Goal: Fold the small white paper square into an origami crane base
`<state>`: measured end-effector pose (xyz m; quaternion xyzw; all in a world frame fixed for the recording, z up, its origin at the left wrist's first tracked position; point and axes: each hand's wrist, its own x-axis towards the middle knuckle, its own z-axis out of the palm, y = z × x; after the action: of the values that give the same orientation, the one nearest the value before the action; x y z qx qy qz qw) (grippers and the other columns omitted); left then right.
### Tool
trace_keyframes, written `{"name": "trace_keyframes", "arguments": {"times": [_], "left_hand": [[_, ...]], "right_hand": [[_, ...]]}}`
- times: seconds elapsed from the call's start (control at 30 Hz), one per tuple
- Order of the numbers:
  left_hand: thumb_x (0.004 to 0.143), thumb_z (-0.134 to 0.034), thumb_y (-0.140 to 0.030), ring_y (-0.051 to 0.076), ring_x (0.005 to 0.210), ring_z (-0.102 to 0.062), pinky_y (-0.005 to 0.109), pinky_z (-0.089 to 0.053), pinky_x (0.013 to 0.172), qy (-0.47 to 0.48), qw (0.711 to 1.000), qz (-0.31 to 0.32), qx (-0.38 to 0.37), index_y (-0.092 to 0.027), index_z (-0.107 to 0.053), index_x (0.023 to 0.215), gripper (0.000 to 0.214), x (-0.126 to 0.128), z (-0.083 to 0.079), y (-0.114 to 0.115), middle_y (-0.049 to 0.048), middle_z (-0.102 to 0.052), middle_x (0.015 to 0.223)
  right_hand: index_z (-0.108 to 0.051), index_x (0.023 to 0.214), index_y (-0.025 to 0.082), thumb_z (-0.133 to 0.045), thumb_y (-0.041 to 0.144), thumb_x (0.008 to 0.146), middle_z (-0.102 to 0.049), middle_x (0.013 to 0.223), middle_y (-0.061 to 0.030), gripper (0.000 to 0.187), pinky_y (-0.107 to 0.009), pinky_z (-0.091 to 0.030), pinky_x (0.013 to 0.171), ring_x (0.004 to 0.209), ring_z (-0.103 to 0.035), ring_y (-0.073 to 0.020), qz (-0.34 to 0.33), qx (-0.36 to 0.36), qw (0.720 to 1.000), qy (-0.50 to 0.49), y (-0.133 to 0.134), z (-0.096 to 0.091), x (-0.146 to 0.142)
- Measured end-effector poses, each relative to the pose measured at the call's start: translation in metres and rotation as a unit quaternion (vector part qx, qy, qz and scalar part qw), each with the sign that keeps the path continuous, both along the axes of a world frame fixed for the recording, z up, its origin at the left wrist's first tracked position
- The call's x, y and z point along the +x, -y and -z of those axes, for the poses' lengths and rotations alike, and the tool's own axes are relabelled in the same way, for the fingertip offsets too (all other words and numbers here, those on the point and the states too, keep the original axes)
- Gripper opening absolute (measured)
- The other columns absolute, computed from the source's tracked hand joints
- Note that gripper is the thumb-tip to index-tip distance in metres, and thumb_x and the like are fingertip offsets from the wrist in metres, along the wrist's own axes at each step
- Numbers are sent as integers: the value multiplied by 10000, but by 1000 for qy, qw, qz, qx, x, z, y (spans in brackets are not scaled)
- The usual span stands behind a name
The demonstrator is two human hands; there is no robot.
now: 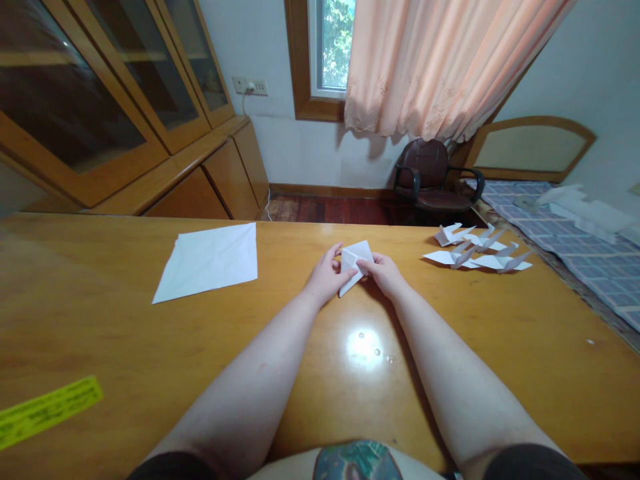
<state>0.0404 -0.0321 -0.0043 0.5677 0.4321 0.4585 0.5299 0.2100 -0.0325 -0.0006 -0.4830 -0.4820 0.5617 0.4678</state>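
A small folded piece of white paper [361,252] is held just above the wooden table [220,353], near its far edge. My left hand [327,275] grips its left side, thumb pressed on the front face. From the right, my right hand [384,272] pinches the same paper, its thumb close to the left one. The fingers behind the paper are partly hidden. Off to the left lies a flat sheet of white paper [213,261]. Several folded white paper cranes [500,260] stand grouped on the right of the table.
A yellow printed strip [50,410] lies at the table's left front. Beyond the table are a wooden cabinet [205,183], a brown armchair [425,170] and a pink curtain [425,67]. A bed [565,227] with a checked cover stands at the right.
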Motion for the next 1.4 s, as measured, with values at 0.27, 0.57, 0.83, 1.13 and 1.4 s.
{"name": "trace_keyframes", "arguments": {"times": [0.27, 0.57, 0.83, 1.13, 1.4], "left_hand": [[731, -727, -235, 139, 780, -663, 269, -540, 705, 1, 1000, -10, 5, -210, -467, 1397, 715, 1, 5, -3, 143, -581, 1306], [818, -595, -227, 216, 949, -685, 338, -531, 865, 84, 996, -19, -20, -142, -621, 1069, 266, 2, -2, -7, 90, -737, 1000], [710, -673, -94, 215, 956, -680, 356, -531, 874, -27, 999, -9, 14, -161, -537, 1258, 569, 0, 4, -6, 118, -698, 1129], [743, -662, -130, 281, 1211, -537, 431, -400, 1076, -309, 936, -105, 129, -201, -507, 1363, 643, -9, 5, -8, 130, -565, 1322], [857, -589, -300, 222, 974, -656, 339, -509, 880, -249, 963, -16, 98, -185, -615, 1228, 389, -6, -8, -1, 82, -711, 1071]], "right_hand": [[-670, 767, 170, -750, 436, 616, -640, 644, -11, 316, -267, -393, 536, 555, -514, -141, 27, -14, 1000, -3, 0, -2, 0], [-609, 682, 183, -710, 540, 649, -576, 565, 10, 373, -255, -346, 494, 508, -469, -125, 89, 5, 996, -4, -3, -1, 2], [-595, 668, 183, -658, 606, 707, -527, 538, 22, 430, -243, -348, 475, 497, -446, -120, 113, 44, 991, 57, -7, 7, 10], [-596, 613, 167, -637, 564, 699, -544, 542, 5, 408, -250, -358, 513, 528, -474, -128, 85, 38, 988, 120, 3, -11, 1], [-621, 633, 160, -634, 525, 677, -564, 565, 6, 368, -251, -356, 533, 563, -487, -136, 15, 32, 981, 192, 6, -14, -3]]}}
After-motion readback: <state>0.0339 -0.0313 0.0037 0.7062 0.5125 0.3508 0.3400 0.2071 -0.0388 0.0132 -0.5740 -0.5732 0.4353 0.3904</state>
